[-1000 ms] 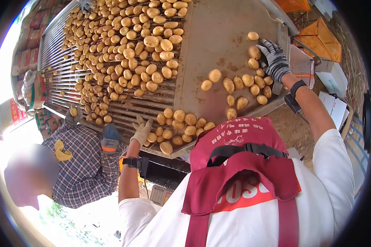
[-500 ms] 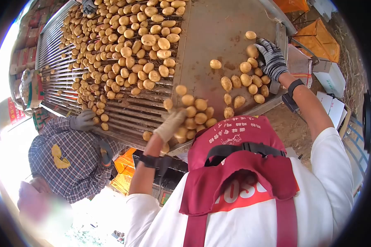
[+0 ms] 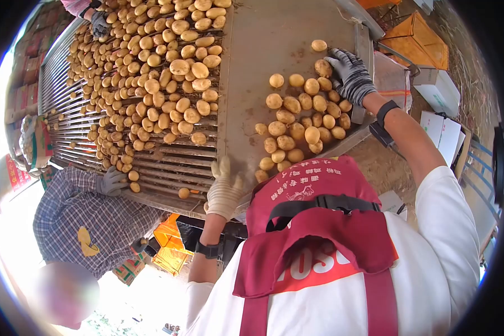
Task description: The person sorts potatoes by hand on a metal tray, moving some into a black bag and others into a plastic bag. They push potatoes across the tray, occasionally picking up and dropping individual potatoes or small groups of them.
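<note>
My left hand (image 3: 224,189), in a pale glove, rests at the near edge of the metal sheet (image 3: 249,61) beside the slatted bars. Its fingers are apart and nothing is in it. At the far right side, my right hand (image 3: 350,73), in a grey and black striped glove, has its fingers stretched out against a potato (image 3: 322,68). Between my two hands lies a loose group of potatoes (image 3: 296,131) on the sheet. A large spread of potatoes (image 3: 151,87) covers much of the slatted rack (image 3: 176,165) to the left.
A co-worker in a checked shirt (image 3: 95,215) stands at the left near edge, a gloved hand (image 3: 112,182) by some potatoes. Another person's gloved hand (image 3: 99,23) reaches in at the far left. Orange crates (image 3: 417,42) and white boxes (image 3: 438,92) stand on the right.
The potatoes near my left hand have moved right and joined the group by my right hand. My left hand now lies flatter at the sheet's edge. The view has shifted slightly.
</note>
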The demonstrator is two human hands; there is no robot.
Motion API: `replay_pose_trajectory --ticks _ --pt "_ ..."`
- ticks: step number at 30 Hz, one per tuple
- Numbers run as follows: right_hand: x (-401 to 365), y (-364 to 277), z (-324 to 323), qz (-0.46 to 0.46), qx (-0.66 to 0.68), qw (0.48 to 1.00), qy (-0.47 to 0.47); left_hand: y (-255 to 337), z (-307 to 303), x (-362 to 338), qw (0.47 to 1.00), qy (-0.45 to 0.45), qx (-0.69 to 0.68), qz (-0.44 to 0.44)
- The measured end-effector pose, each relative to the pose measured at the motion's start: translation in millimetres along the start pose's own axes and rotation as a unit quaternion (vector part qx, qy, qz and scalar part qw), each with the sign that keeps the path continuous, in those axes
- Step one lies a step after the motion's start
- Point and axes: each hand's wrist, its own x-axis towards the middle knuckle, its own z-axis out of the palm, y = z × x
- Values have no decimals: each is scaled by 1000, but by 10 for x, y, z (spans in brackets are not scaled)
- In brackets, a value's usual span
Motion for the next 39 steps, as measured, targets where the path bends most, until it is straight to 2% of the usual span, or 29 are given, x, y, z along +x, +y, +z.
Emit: replay_pose_trajectory --ticks 1,2,3,4,5,6,7,9,10,11,13,14,16,18,19,21,22,23,24,25,27,28,29,30,32,33,36,39 --pt "-9 0 3 0 3 1000 0 33 80 -63 990 3 128 -51" --pt "-32 4 18 0 3 1000 -1 -600 557 115 986 109 108 63" --pt "-49 -2 30 2 2 1000 -3 -435 607 103 986 110 107 63" --pt "-47 -6 24 3 0 1000 -4 -130 566 110 994 -37 -102 -23" --pt "-20 -4 11 5 -2 1000 0 60 565 151 930 -180 -304 -101" --pt "-14 -15 -3 6 -8 1000 -4 -11 699 260 931 -178 -304 -96" --pt "-15 -18 -6 5 -11 1000 1 -43 815 380 984 -97 -112 96" --pt "-10 -4 2 4 -5 1000 -6 -33 807 466 957 -4 88 278" --pt "3 1 6 5 -12 1000 -17 379 481 317 968 -59 -135 205" --pt "14 6 -1 9 -14 1000 -16 589 241 259 923 -115 -348 119" --pt "6 -4 -16 9 8 1000 -20 522 -41 375 949 79 -241 187" --pt "5 0 -23 10 12 999 -28 505 -123 437 918 143 -327 171" --pt "5 -17 -36 17 9 999 -33 458 -173 585 876 201 -411 153" --pt "8 13 10 15 7 999 -29 366 -119 801 940 226 -220 129" --pt "8 24 -6 13 5 1000 -28 405 10 950 920 274 -47 275" --pt "1 -24 -39 13 6 1000 -27 560 426 1053 881 251 137 377" --pt "1 -32 -49 14 3 1000 -25 787 608 977 906 191 143 350" --pt "10 -36 -39 11 4 1000 -24 1102 606 885 937 65 154 306" --pt "6 -29 -35 12 6 1000 -23 1148 710 931 912 71 163 369" --pt "0 -24 -32 13 7 1000 -21 1118 740 956 912 72 162 369" --pt "6 -35 -29 15 8 1000 -19 1070 761 998 918 8 48 394" --pt "12 -33 -30 15 6 1000 -17 1214 417 825 929 -6 90 358" --pt "4 -25 -22 16 5 1000 -17 1072 260 907 929 -9 92 359" --pt "-7 -17 -26 20 6 1000 -19 871 138 1020 922 93 -45 372" --pt "-4 -18 -37 6 15 1000 -15 580 -384 1153 856 340 19 390" --pt "-2 -26 -29 6 16 1000 -15 471 -652 1256 842 430 43 324" --pt "14 -23 -47 11 9 999 -29 -213 -1339 1491 821 523 -46 226" --pt "12 -19 -54 11 10 1000 -28 -486 -1664 1568 809 576 43 103"
